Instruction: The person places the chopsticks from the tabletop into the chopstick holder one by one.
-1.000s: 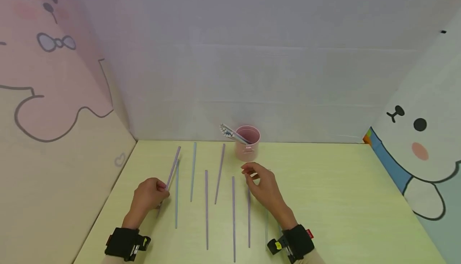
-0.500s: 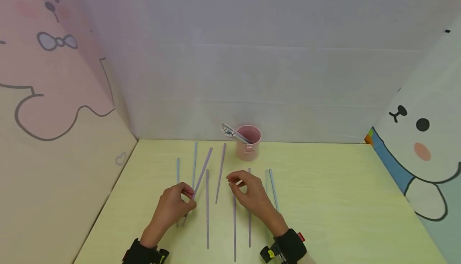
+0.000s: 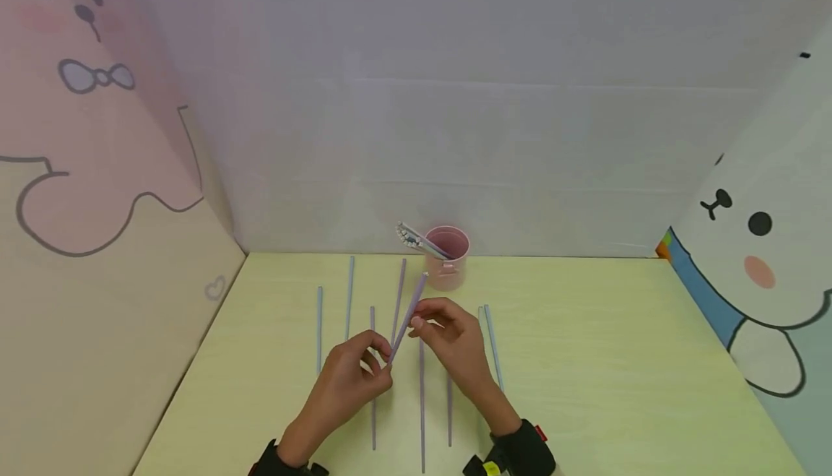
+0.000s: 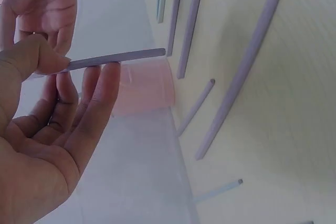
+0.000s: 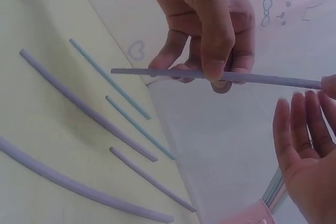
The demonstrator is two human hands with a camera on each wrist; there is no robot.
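Observation:
My left hand pinches a thin purple stick near its lower part, thumb on one side and fingers on the other. The stick is held tilted above the table, its upper end leaning toward the pink cup. The right hand has its thumb and fingertips closed on the stick higher up; in the right wrist view its thumb covers that end. From the left wrist, the free lower end sticks out past the left fingers.
Several purple sticks and light blue sticks lie spaced out on the yellow table. A bundle of sticks with white ends leans in the pink cup by the back wall.
The left hand has carried the purple stick rightward from the left side to the middle. The right hand has shifted slightly left, and its fingers now meet the stick.

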